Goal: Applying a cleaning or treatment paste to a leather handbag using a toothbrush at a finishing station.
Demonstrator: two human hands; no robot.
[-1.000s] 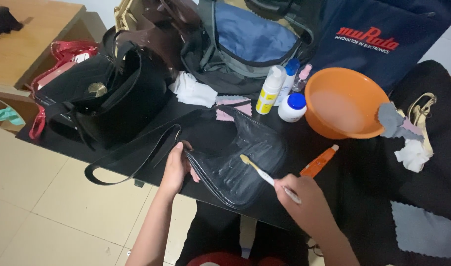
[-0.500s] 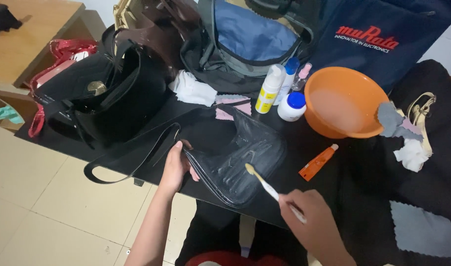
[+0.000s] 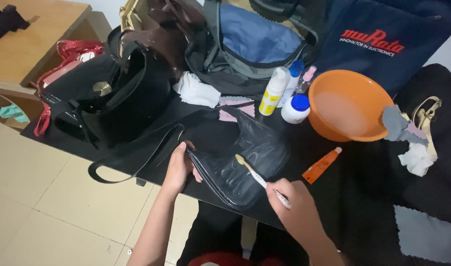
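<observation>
Both hands work one flat black glossy leather handbag (image 3: 235, 162): left hand (image 3: 178, 167) pinches its near-left rim, while right hand (image 3: 292, 207), closed around a white toothbrush (image 3: 257, 176), angles the bristles up-left onto the bag panel lying between them.

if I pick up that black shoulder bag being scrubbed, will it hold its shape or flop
Probably flop: the black bag lies flat and creased, and its strap curls loosely. Its glossy, streaked surface may be slippery. The left hand steadies its edge.

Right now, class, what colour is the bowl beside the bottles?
Orange: the bowl shows clearly in the head view.
</observation>
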